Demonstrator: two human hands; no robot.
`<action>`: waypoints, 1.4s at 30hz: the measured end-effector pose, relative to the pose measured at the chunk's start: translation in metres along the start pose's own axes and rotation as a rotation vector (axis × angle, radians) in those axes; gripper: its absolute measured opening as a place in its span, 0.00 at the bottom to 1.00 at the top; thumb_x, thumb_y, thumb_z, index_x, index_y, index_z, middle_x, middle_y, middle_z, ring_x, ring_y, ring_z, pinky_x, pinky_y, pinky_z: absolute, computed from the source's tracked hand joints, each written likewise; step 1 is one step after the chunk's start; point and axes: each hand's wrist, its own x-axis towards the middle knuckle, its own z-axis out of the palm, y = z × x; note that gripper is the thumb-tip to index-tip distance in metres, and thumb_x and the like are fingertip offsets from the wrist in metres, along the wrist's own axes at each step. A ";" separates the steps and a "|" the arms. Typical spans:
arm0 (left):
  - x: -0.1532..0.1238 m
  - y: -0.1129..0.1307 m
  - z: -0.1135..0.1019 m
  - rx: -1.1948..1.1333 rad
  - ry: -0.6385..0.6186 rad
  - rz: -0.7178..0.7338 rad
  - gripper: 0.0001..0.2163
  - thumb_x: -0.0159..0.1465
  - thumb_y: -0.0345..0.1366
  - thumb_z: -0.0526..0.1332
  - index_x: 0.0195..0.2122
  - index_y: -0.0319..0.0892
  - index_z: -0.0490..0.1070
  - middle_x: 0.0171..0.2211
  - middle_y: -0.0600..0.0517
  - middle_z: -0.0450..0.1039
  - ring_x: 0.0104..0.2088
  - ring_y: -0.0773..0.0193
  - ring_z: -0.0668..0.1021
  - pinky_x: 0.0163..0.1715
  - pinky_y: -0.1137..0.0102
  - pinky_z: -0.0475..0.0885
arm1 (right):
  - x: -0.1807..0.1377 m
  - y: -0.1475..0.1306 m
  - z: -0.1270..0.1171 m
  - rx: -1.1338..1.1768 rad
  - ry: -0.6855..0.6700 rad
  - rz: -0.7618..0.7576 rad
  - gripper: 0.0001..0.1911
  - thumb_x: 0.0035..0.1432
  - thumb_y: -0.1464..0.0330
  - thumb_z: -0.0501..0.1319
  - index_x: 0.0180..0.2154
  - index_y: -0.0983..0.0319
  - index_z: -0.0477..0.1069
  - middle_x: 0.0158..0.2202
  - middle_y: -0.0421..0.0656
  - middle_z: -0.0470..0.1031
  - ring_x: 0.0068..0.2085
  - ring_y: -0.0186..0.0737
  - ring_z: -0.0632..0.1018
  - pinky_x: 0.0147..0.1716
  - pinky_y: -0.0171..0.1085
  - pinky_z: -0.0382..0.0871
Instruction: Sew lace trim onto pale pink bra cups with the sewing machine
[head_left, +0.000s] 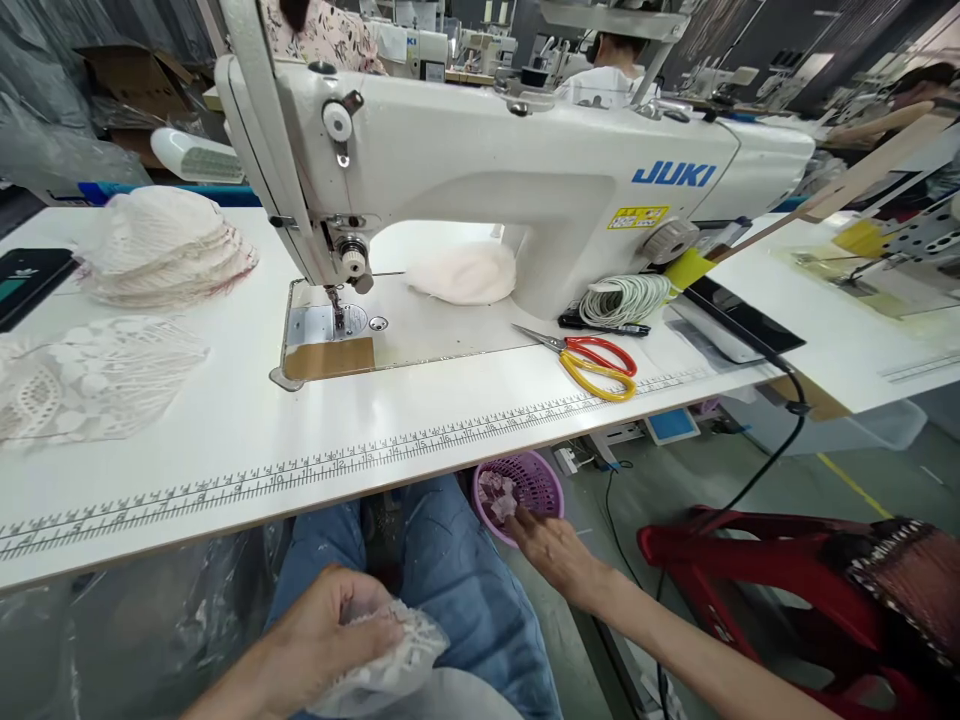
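Below the table edge, my left hand (pixel 322 632) is closed around a piece of white lace fabric (pixel 397 660) held over my lap. My right hand (pixel 551 548) reaches down to a purple plastic basket (pixel 541 482) under the table; its fingertips are at the small pinkish pieces (pixel 498 495) inside, and whether it grips one is hidden. A white JUKI sewing machine (pixel 480 170) stands on the white table (pixel 225 430) above, with its needle (pixel 335 305) at the left.
A stack of white lace cups (pixel 161 245) and flat lace pieces (pixel 90 375) lie at the left. Red-and-yellow scissors (pixel 592 362) and a coil of white cord (pixel 622 297) lie right of the machine. A red plastic stool (pixel 757 570) stands at the lower right. Other people sit behind the machine.
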 end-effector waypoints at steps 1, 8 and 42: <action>0.002 0.000 0.001 -0.040 0.012 0.003 0.21 0.47 0.55 0.65 0.20 0.39 0.69 0.18 0.58 0.60 0.21 0.69 0.60 0.22 0.75 0.56 | -0.003 0.004 0.000 0.009 0.012 0.026 0.16 0.53 0.85 0.48 0.34 0.63 0.67 0.30 0.49 0.72 0.22 0.36 0.68 0.19 0.36 0.53; 0.016 -0.001 0.012 -0.155 0.008 0.011 0.24 0.44 0.57 0.67 0.22 0.37 0.69 0.19 0.58 0.57 0.22 0.70 0.56 0.22 0.74 0.49 | 0.016 -0.058 -0.022 0.427 0.058 0.004 0.09 0.66 0.64 0.52 0.40 0.62 0.65 0.33 0.41 0.71 0.31 0.33 0.72 0.30 0.31 0.63; 0.023 0.002 0.022 -0.125 0.013 0.033 0.24 0.45 0.56 0.67 0.22 0.37 0.66 0.18 0.59 0.56 0.22 0.71 0.56 0.22 0.73 0.48 | 0.010 -0.053 -0.028 0.370 0.040 0.064 0.16 0.62 0.55 0.54 0.42 0.61 0.66 0.38 0.44 0.72 0.38 0.39 0.72 0.41 0.38 0.64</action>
